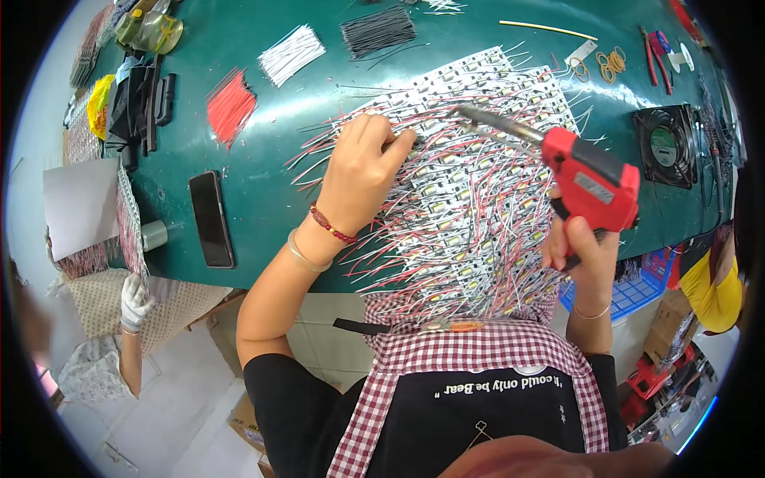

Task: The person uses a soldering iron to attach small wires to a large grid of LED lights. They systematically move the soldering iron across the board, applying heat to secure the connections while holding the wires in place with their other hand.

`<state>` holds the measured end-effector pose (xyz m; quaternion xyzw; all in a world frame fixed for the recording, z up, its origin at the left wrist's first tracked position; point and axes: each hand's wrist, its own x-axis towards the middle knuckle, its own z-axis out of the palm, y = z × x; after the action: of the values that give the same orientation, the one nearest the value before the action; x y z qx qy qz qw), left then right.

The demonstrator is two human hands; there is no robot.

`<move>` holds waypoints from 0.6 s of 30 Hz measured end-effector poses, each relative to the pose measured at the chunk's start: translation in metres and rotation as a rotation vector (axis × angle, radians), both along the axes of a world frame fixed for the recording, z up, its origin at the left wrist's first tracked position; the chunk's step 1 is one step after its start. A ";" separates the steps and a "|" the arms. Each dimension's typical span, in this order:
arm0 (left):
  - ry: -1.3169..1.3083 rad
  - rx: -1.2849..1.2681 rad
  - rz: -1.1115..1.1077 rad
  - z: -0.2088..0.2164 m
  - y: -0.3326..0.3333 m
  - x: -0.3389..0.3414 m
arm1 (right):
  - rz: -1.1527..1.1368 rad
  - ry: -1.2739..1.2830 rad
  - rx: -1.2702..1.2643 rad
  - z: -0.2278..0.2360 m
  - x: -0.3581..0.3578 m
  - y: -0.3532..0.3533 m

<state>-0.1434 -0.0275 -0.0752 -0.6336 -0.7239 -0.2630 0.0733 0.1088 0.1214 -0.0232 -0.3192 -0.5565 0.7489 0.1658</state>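
My right hand (588, 253) is wrapped round the grip of a red and black soldering gun (606, 191). The gun's metal tip points left, over the upper part of a large panel of small white circuit boards (446, 187). Thin red, white and black wires stick out from the boards in dense rows. At the panel's upper left, my left hand (362, 171) is closed in a pinch, with its fingertips at the boards. What they hold is too small to make out. The panel's lower edge reaches over the table edge, onto my checked apron (478, 346).
On the green table (295, 151) lie bundles of red wires (230, 107), white wires (292, 55) and black wires (378, 33). A phone (212, 219) lies left, a black fan (666, 146) stands right, with pliers (656, 60) beyond. A co-worker's gloved hand (136, 303) is at left.
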 end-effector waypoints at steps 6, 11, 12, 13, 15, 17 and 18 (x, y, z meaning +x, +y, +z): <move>-0.001 -0.031 -0.011 -0.002 0.000 0.000 | 0.046 -0.151 -0.025 -0.002 -0.006 -0.009; 0.015 -0.014 0.014 -0.001 0.002 0.006 | 0.074 -0.169 -0.011 -0.002 -0.009 -0.010; 0.022 -0.013 0.019 0.000 0.003 0.007 | 0.073 -0.157 -0.007 -0.002 -0.009 -0.010; 0.030 -0.012 0.024 0.001 0.003 0.008 | 0.073 -0.143 -0.004 -0.003 -0.009 -0.010; 0.034 -0.024 0.040 0.002 0.002 0.011 | 0.070 -0.135 0.003 -0.006 -0.009 -0.010; 0.041 -0.027 0.051 0.003 0.003 0.012 | 0.065 -0.136 0.014 -0.007 -0.009 -0.010; 0.046 -0.025 0.055 0.003 0.003 0.013 | 0.062 -0.141 0.021 -0.007 -0.010 -0.010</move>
<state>-0.1304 -0.0243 -0.0727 -0.6202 -0.7423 -0.2374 0.0892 0.0992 0.1118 -0.0300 -0.3521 -0.5843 0.7234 0.1061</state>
